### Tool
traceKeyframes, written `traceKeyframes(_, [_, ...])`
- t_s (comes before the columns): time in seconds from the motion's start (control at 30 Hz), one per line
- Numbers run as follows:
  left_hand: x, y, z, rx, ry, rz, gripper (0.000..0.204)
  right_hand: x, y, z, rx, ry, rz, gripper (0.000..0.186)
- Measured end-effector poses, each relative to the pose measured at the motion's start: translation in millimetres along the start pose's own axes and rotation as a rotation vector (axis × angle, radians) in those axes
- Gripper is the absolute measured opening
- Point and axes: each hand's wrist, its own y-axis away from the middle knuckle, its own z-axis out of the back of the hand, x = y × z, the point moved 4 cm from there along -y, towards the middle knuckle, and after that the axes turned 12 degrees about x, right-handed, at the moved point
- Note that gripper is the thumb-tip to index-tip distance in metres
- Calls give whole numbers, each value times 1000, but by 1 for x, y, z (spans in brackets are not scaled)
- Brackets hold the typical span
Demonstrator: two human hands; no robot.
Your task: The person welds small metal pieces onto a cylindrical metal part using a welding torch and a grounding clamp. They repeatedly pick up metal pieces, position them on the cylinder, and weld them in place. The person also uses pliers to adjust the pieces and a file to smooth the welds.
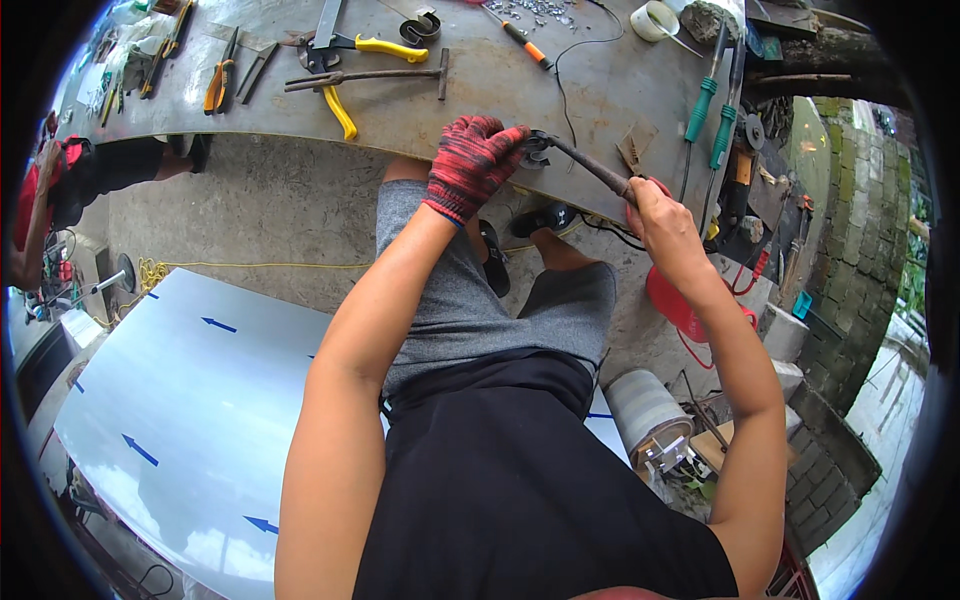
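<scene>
My left hand [474,168], in a red and black knit glove, is closed at the table's near edge. Its fingertips pinch a small dark curled metal piece [534,150]. With my bare right hand [668,228] I grip a long, dark-shafted tool [592,168] with red showing at its grip end. The tool slants up to the left, and its tip meets the curled piece beside my gloved fingers. Its jaw or head is too small to make out. Another curled metal piece [420,30] lies farther back on the metal table [400,115].
Yellow-handled snips [345,110], a T-shaped rod [370,75], orange-handled pliers [219,85] and an orange screwdriver [527,45] lie on the table. Green-handled soldering irons [702,110] are at right. A reflective sheet [200,400] is behind left; another person [110,175] is far left.
</scene>
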Motion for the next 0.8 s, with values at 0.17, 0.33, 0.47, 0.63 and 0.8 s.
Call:
traceKeyframes(0.17, [-2, -3, 2, -30, -25, -31, 40, -10, 1, -7, -44, -50, 30, 37])
traceKeyframes(0.33, [-1, -2, 1, -18, -10, -27, 40, -2, 1, -2, -8, 15, -5, 38])
traceKeyframes(0.47, [0, -2, 1, -17, -1, -21, 39, -2, 0, -3, 9, 19, -32, 38])
traceKeyframes(0.63, [-7, -6, 6, -10, 16, -33, 39, -12, 3, -13, -27, -75, -18, 37])
traceKeyframes(0.8, [0, 0, 0, 51, 5, 13, 37, -2, 1, -2, -5, -48, -32, 34])
